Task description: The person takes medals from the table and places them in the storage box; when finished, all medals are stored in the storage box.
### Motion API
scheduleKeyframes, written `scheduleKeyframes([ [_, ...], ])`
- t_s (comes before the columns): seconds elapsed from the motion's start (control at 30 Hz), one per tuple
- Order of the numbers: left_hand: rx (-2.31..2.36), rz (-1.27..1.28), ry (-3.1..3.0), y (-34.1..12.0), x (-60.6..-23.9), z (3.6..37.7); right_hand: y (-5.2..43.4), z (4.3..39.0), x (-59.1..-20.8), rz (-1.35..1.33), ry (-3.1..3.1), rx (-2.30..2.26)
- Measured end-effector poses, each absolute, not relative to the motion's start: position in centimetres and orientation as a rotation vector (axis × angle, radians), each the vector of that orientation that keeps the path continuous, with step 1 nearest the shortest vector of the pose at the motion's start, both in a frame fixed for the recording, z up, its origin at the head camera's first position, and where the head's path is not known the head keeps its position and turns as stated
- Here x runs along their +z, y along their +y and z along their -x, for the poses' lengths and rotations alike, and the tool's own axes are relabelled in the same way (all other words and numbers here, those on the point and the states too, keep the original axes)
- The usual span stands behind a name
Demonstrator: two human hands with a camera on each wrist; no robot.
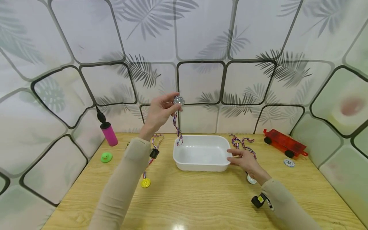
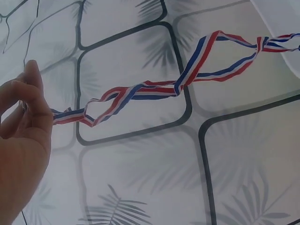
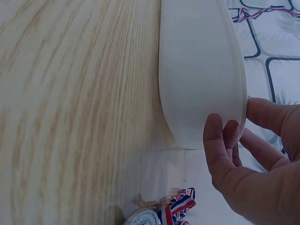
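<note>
Raised above the table, my left hand (image 1: 161,111) pinches a silver medal (image 1: 179,100) between thumb and fingers. Its red, white and blue ribbon (image 1: 175,124) dangles twisted, the lower end overlapping the left rim of a white plastic tub (image 1: 201,167) in the head view. The left wrist view shows the ribbon (image 2: 154,90) running from the fingers toward the tub, with the medal hidden. At the tub's right end, my right hand (image 1: 244,160) holds the rim, with fingers on both sides of the wall (image 3: 201,84) in the right wrist view.
A gold medal (image 1: 145,182) with ribbon lies left of the tub, another silver medal (image 1: 251,179) right of it. Farther right are a red toy wagon (image 1: 284,142) and a poker chip (image 1: 289,163). A pink hand pump (image 1: 109,135) and green toy duck (image 1: 106,157) stand left.
</note>
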State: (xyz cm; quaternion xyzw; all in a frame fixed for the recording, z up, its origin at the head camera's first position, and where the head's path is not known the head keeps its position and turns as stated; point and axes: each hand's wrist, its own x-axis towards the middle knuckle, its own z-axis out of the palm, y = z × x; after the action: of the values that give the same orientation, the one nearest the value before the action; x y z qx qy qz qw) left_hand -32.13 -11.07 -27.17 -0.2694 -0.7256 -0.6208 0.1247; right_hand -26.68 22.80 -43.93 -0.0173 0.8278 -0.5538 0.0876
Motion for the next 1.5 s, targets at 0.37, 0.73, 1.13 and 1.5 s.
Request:
scheduleKeyframes([
  [0.37, -1.680, 0.690, -2.312, -10.1, -31.3, 31.7, 22.6, 26.6, -43.9, 0.050, 2.469, -1.643],
  [0.73, -1.728, 0.674, -2.405, -7.4, -34.6, 32.8, 22.6, 26.5, -43.9, 0.047, 2.470, -1.645],
  [1.13, -1.746, 0.785, -2.481, -4.7, -36.6, 33.3, 22.6, 26.4, -43.8, 0.059, 2.471, -1.632],
  [1.5, -1.817, 0.705, -2.524, -2.7, -39.0, 33.7, 22.7, 26.6, -44.1, 0.062, 2.481, -1.630],
])
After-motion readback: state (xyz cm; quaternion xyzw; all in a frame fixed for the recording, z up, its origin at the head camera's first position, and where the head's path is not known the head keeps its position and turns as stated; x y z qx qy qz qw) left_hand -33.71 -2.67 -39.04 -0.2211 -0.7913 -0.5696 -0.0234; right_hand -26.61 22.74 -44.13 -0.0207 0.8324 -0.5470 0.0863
